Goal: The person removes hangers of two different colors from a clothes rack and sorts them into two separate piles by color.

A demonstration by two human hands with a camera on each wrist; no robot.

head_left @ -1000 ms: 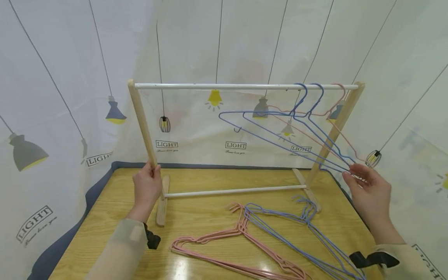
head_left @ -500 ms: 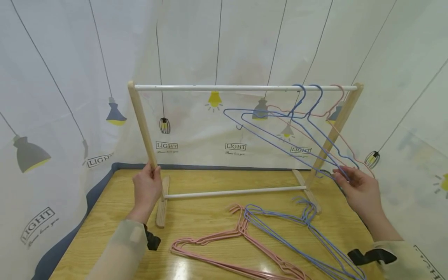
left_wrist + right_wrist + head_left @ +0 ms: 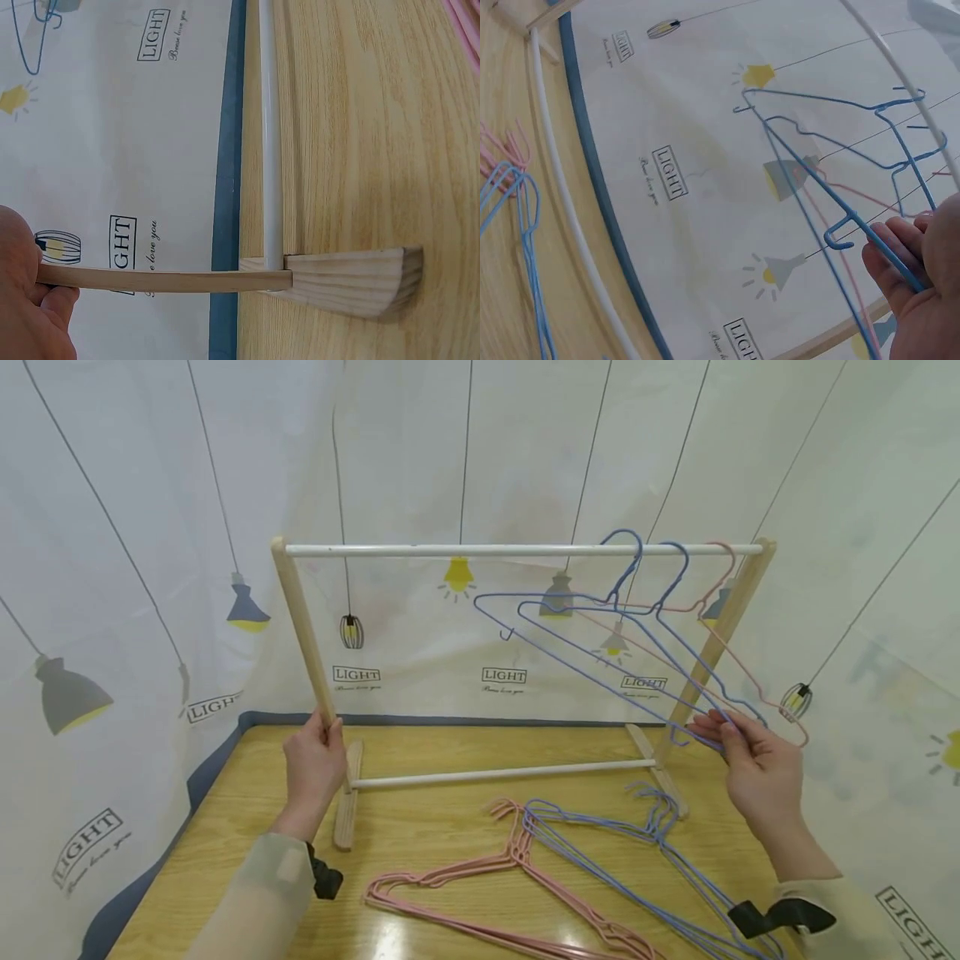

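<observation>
From the head view, the blue hanger (image 3: 600, 643) nearest the middle of the white top rail (image 3: 450, 550) has its hook lifted just above that rail, while a second blue one and a pink one beside it hang on the rail toward its right end. It looks like thin coated wire: light, springy rather than stiff, and likely to swing or snag its neighbours, so the lower corner seems the sensible place to take it. The right hand (image 3: 753, 764) pinches just that corner, fingers curled round the wire below the rail's right end. The left hand (image 3: 313, 768) is wrapped round the left wooden post (image 3: 303, 627) under the rail's other end. More pink and blue hangers lie on the wooden table (image 3: 420, 835), in front of the rack.

The left wrist view shows the post (image 3: 165, 280) running into its foot, with the hand at its far end; the fingers are mostly out of frame.

In the right wrist view, the fingers (image 3: 900, 247) close together on the blue wire (image 3: 855, 225), whose small end hook sits just beside them.
</observation>
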